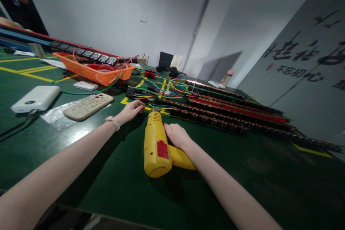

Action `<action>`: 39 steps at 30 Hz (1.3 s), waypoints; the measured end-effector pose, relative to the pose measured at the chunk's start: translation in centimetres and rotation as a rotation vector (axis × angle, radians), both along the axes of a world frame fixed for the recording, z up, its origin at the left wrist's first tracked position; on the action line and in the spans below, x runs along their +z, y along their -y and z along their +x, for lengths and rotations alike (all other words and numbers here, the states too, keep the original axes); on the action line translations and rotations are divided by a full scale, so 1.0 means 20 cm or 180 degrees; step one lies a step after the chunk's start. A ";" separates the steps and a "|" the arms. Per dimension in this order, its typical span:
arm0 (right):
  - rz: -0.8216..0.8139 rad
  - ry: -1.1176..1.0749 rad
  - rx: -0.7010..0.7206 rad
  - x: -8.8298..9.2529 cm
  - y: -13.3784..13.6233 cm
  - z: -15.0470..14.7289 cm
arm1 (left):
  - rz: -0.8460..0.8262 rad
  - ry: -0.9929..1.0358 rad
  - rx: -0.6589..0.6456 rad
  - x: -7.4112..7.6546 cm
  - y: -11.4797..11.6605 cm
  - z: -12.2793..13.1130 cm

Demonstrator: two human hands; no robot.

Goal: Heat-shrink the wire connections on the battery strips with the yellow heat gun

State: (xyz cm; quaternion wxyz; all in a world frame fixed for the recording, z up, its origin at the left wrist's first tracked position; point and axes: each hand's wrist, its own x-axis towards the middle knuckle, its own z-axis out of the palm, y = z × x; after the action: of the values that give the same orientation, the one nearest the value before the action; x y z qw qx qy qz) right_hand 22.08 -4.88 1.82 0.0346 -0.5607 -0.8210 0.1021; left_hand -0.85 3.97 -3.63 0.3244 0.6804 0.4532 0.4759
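Note:
A yellow heat gun (157, 143) lies on the green table (242, 183), nozzle pointing away at a tangle of coloured wires (159, 95). My right hand (176, 135) is closed round its handle. My left hand (132, 109) reaches to the wires, fingers pinched on a red wire end just left of the nozzle. Long dark power strips (229, 113) with red and copper bars run off to the right from the wires.
A beige remote control (88, 106) on a plastic sheet, a white power bank (36, 99) and a small white box (85, 85) lie at the left. An orange basket (91, 72) stands behind them. Another person (16, 3) sits at the far left.

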 end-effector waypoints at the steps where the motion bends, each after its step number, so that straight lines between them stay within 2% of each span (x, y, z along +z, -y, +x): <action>1: -0.0009 0.0003 0.0045 0.00 0.00 -0.02 | 0.0017 -0.0014 -0.0009 0.00 0.00 0.00; 9: 0.0006 -0.0046 0.0169 -0.02 -0.01 -0.15 | 0.0187 -0.0313 0.0135 -0.01 -0.01 0.00; 22: -0.0133 -0.0127 0.0184 -0.02 0.00 -0.13 | 0.0186 -0.0573 0.0197 0.00 -0.01 -0.02; 28: -0.0170 -0.0153 -0.0067 0.00 0.01 0.01 | -0.0128 -0.0059 -0.0022 -0.01 -0.01 0.00; 34: -0.0052 -0.0190 -0.0493 0.02 0.01 0.18 | -0.0102 -0.0056 -0.0061 0.00 0.00 -0.01; 39: -0.0113 -0.0375 -0.0724 0.03 0.00 0.25 | -0.0061 -0.0064 -0.0054 -0.01 0.00 -0.01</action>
State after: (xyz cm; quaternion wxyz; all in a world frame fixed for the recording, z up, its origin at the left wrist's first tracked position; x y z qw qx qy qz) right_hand 27.05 -4.89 2.47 0.0843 -0.6437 -0.7467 0.1448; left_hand -1.06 4.01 -3.77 0.3303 0.6857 0.4552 0.4620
